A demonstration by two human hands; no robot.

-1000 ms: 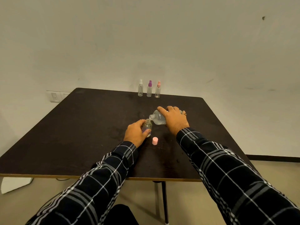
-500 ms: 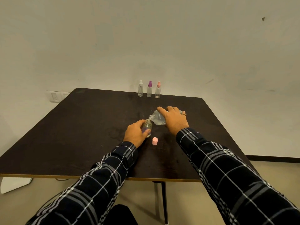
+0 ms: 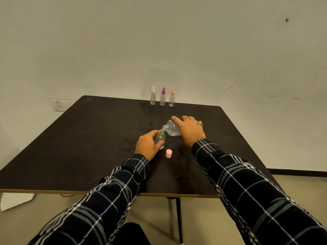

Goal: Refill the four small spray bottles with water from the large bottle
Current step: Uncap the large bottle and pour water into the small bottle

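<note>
1. Mid-pour: the small bottle (image 3: 161,137) stands uncapped near the middle of the worktop (image 3: 88,138). The left hand (image 3: 149,145) has its grip wrapped round the bottle's body.
2. The large bottle (image 3: 171,129) lies tipped almost flat, its mouth just above the small neck. The right hand (image 3: 190,130) holds it with its grip curled over the shoulder and the forefinger stretched along the top.
3. The narrow neck likely leaves little margin. The mouth is best set squarely over the opening and the tilt raised slowly, for a thin stream. Whether water is running is too small to tell.
4. The left hand would do well to pin the small bottle upright. The pour should stop short of the brim, leaving room for the sprayer.
5. A pink cap (image 3: 168,153) stands just beside the small bottle, on the person's side, where a spill could reach it.
6. The white-top bottle (image 3: 153,98), purple-top bottle (image 3: 163,97) and pink-top bottle (image 3: 172,98) line the far edge, well apart from the pour.
</note>
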